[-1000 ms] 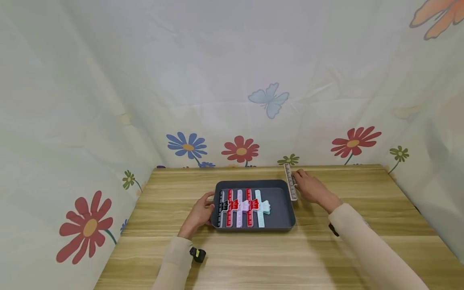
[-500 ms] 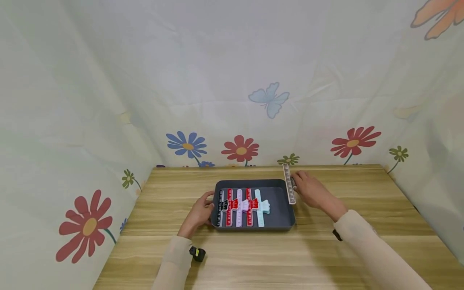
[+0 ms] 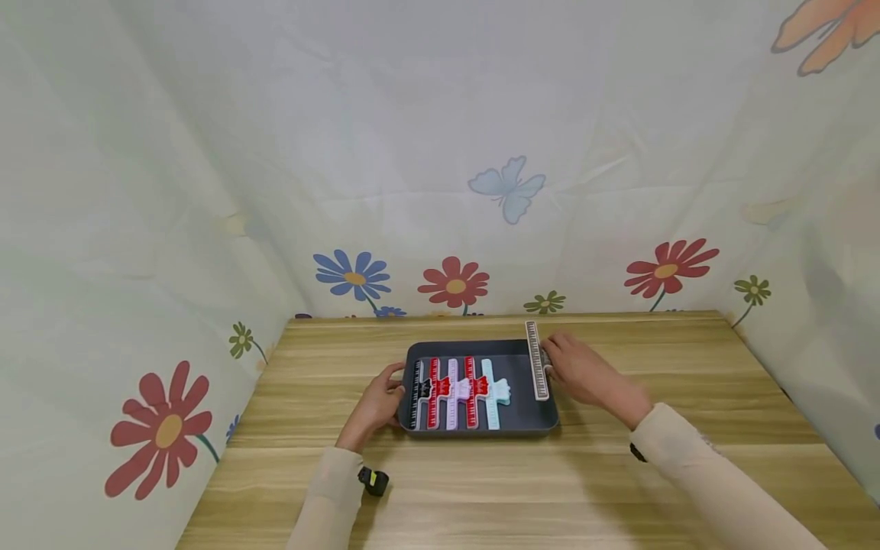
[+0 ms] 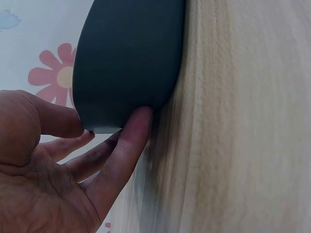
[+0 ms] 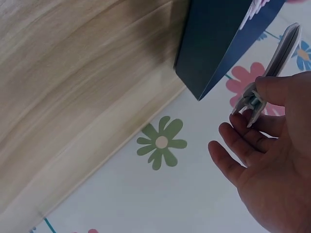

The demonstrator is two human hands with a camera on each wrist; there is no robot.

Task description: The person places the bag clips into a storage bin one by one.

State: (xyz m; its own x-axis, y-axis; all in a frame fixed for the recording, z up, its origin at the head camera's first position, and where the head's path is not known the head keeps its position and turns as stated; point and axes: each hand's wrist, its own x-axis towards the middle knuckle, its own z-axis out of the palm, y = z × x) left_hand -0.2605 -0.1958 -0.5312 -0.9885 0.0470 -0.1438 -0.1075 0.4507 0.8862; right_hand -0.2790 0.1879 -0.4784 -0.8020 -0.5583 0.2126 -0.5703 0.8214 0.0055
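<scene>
A dark grey rectangular tray lies on the wooden table. Along its left part lie several long clips printed with piano keys: a black clip, a red clip, a lilac clip, another red clip and a pale blue clip. My left hand grips the tray's left end, fingers at its rim and outer wall. Over the tray's right end, my right hand pinches a grey-and-white clip by its handle; its long bar stands above the rim in the right wrist view.
The wooden table extends around the tray on all sides. Behind it hangs a pale cloth backdrop with printed flowers and a butterfly. A black wrist camera sits at the left sleeve.
My right hand has carried the grey-and-white clip left and toward me, from the tray's right rim to above its inside. The left hand stays at the tray's left end.
</scene>
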